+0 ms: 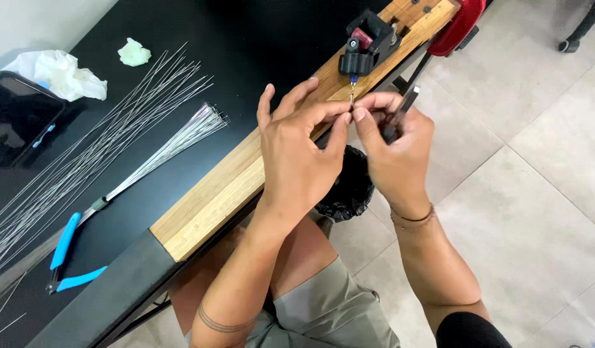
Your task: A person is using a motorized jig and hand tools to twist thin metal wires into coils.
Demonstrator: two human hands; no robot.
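Two hands meeting upper centre of frame, my left hand (297, 145) pinching a small metal hook (351, 98) under the black jig (368, 42), my right hand (391, 145) pinching beside it and gripping dark pliers (407, 103), wooden plank (246, 174) beneath, wire bundle (175, 145) and blue cutters (68, 248) at left.

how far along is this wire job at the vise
Done: nothing finished shows. In hand: both hands, left hand and right hand, pinch a small metal piece hanging from the black vise. Left: a spread of loose wires and a tied bundle beside blue pliers.
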